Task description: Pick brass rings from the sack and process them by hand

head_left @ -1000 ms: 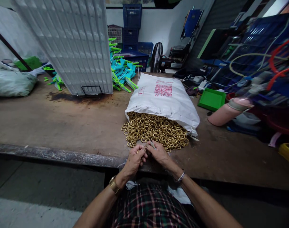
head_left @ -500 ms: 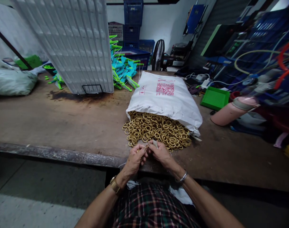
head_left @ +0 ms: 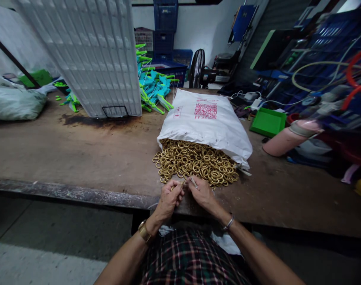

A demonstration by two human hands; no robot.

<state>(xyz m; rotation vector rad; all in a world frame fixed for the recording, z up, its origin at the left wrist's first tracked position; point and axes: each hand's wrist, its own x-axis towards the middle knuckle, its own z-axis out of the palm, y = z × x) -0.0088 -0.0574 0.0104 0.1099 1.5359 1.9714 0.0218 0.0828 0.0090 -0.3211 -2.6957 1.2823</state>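
Observation:
My left hand [head_left: 171,196] is closed, pinching a gold-coloured ring [head_left: 182,184] at the fingertips; another bit of gold shows by its knuckles. Close beside it, my right hand [head_left: 202,194] is closed around a small, thin, pale tool [head_left: 194,183], whose exact kind I cannot make out. The fingertips of both hands nearly meet above the table's front edge. Just beyond them lies a heap of gold rings [head_left: 198,162], spilling from the mouth of a white woven sack [head_left: 204,126] with red print.
A grey ribbed plastic panel [head_left: 109,71] stands on the wooden table [head_left: 79,158] at left, with green and blue plastic parts [head_left: 156,87] behind it. At right are a green tray [head_left: 268,122] and a pink bottle [head_left: 282,139]. A filled bag [head_left: 17,103] lies far left.
The right hand has drawn very slightly right, and the pale tool in it has turned, showing thinner. The left hand keeps its grip on the ring almost unmoved.

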